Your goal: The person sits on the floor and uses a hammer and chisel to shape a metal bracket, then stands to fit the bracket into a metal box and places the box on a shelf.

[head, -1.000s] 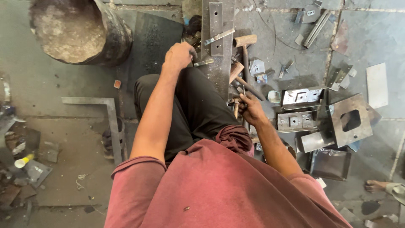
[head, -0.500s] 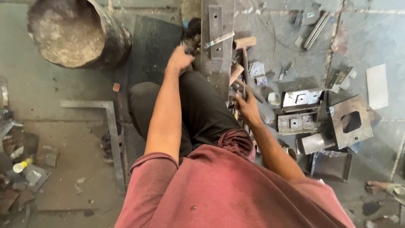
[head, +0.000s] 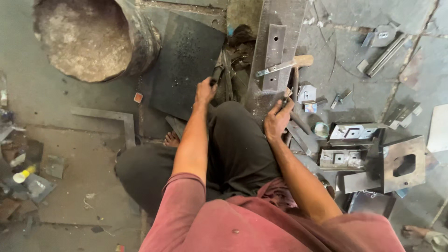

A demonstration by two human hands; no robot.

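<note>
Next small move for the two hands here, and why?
Probably bring the right hand up onto the long steel bar to steady it. The left hand already grips a dark handle beside the bar's left edge, while the right hand pinches a thin dark tool at the bar's near end, below the wooden-handled hammer that lies across it. What the tool is, I cannot tell.

Dark handle (head: 216, 74) — upright, in left fingers (head: 205, 89)

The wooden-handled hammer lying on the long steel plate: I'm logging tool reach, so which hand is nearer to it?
Right. The right hand sits just below the hammer, beside the steel plate. The left hand is farther off to the left, gripping a dark handle.
</note>
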